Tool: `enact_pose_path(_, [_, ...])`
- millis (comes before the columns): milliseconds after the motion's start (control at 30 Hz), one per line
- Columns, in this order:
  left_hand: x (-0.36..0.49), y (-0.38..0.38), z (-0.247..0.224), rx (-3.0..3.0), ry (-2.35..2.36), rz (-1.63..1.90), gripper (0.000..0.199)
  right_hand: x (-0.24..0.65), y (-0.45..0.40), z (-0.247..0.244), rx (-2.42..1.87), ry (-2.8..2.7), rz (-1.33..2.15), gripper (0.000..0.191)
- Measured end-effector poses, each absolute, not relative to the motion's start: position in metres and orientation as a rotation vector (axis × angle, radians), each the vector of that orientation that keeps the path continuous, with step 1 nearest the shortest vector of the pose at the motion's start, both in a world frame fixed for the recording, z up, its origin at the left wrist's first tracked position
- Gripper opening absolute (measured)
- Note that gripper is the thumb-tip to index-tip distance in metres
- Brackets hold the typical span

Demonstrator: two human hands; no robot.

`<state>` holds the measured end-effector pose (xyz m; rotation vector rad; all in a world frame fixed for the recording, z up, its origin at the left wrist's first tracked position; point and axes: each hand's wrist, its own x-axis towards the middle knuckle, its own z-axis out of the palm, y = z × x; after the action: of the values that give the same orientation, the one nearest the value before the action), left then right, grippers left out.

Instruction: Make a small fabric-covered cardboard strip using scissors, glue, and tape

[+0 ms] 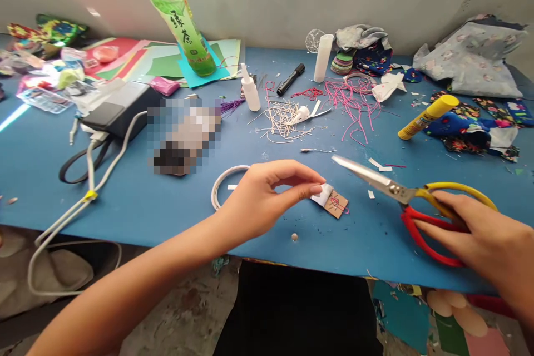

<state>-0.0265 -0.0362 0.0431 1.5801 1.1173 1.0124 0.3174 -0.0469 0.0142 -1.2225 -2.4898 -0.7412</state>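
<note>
Between the thumb and fingertips of my left hand (275, 192) is the white end of a small brown cardboard piece (336, 204), which has pink thread and dark marks on it. My right hand (479, 228) is closed around the handles of the scissors (390, 186), one yellow and one red. Their blades point left and look closed, above and to the right of the cardboard. Behind my left hand a white ring (216, 189) lies partly hidden. A small round bead (294, 237) sits near the table's front edge.
Cream strings (283, 119), pink strings (352, 100), a white glue bottle (250, 93), a black marker (291, 79) and a yellow glue stick (428, 117) lie or stand farther back. At left are a green bottle (183, 28), a black box (120, 108) and white cables (89, 178).
</note>
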Motion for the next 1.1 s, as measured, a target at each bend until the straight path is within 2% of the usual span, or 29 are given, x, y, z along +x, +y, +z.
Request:
enact_pose_path(167, [-0.014,-0.025,0.037,1.568,1.137,0.928,0.017,0.353,-0.044,0.003,-1.698,-2.363,-0.497,0.053])
enact_pose_path(333, [-0.001,-0.021,0.036,1.632,1.145,0.952,0.006,0.369,-0.035,0.016,-1.662,-2.589,-0.206,0.058])
enact_pose_path(467, [0.009,-0.022,0.037,1.593,1.116,0.845,0.009,0.323,-0.032,0.046,-1.649,-2.445,-0.194,0.048])
enact_pose_path(567, [0.012,-0.022,0.034,1.632,1.123,0.794,0.010,0.273,-0.026,0.058,-1.379,-2.475,0.246,0.035])
enact_pose_path(667, [0.011,-0.021,0.030,1.683,1.140,0.764,0.010,0.236,-0.013,0.059,-1.291,-2.485,0.748,0.027])
enact_pose_path(800, [0.009,-0.017,0.025,1.689,1.180,0.627,0.013,0.216,0.007,0.054,-1.302,-2.539,1.198,0.027])
enact_pose_path(1100, [0.009,-0.013,0.021,1.678,1.175,0.479,0.013,0.214,0.026,0.041,-1.230,-2.639,1.282,0.030])
